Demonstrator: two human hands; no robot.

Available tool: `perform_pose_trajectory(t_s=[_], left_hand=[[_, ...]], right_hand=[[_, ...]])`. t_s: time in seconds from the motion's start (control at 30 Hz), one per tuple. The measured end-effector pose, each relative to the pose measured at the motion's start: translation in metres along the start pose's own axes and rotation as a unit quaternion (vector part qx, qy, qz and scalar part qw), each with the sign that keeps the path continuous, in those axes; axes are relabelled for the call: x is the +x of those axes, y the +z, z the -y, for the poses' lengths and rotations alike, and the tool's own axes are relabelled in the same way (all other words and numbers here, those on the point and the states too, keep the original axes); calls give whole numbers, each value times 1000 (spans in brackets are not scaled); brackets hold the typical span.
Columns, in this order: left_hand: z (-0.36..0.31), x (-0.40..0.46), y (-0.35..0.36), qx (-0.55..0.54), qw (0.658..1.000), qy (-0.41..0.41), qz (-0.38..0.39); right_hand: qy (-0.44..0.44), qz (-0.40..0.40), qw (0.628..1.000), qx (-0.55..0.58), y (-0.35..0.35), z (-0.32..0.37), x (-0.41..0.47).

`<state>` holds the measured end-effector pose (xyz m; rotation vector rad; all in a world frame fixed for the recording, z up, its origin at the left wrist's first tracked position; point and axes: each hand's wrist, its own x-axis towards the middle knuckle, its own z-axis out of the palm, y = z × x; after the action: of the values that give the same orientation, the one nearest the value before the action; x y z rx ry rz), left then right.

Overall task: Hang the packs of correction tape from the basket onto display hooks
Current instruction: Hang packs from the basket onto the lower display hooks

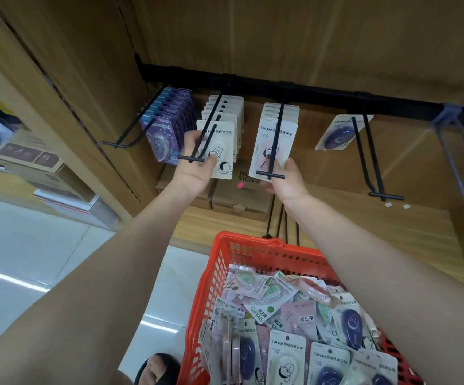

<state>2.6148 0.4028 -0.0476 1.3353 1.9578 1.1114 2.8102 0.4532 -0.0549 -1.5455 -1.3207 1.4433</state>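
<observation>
1. Left hand (pixel 197 165) is raised at the 2nd hook (pixel 207 129); grip closed on a white pack (pixel 219 151) of correction tape, thumb on its face, pack on the hook near the tip.
2. Right hand (pixel 286 179) is at the 3rd hook (pixel 276 134); grip pinches the lower edge of a pink pack (pixel 271 145) hanging at the hook's front end.
3. Both hooks carry more packs stacked behind, toward the black rail (pixel 322 91).
4. 1st hook holds a row of purple packs (pixel 167 126); 4th hook (pixel 366 154) holds 1 dark-blue pack (pixel 339 132) up near the rail.
5. Red basket (pixel 225 262) sits below the arms, filled with loose mixed packs (pixel 289 315): white, pink, green, dark blue.
6. Cardboard boxes (pixel 236 195) sit on the wooden shelf behind the hands.
</observation>
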Motion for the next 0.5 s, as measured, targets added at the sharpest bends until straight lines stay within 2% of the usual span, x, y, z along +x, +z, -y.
perform_pose_trajectory(t_s=[0.1, 0.3, 0.4, 0.5], left_hand=[[-3, 11, 3, 20, 999, 28, -19], [-15, 12, 7, 15, 1000, 9, 1], [-7, 1, 8, 21, 1000, -9, 7], [-8, -34, 12, 5, 997, -73, -7]], right_hand=[[5, -1, 999, -34, -4, 3, 9], [51, 12, 994, -92, -13, 1, 6], [62, 0, 991, -119, -25, -9, -16], [52, -19, 994, -93, -44, -27, -52]])
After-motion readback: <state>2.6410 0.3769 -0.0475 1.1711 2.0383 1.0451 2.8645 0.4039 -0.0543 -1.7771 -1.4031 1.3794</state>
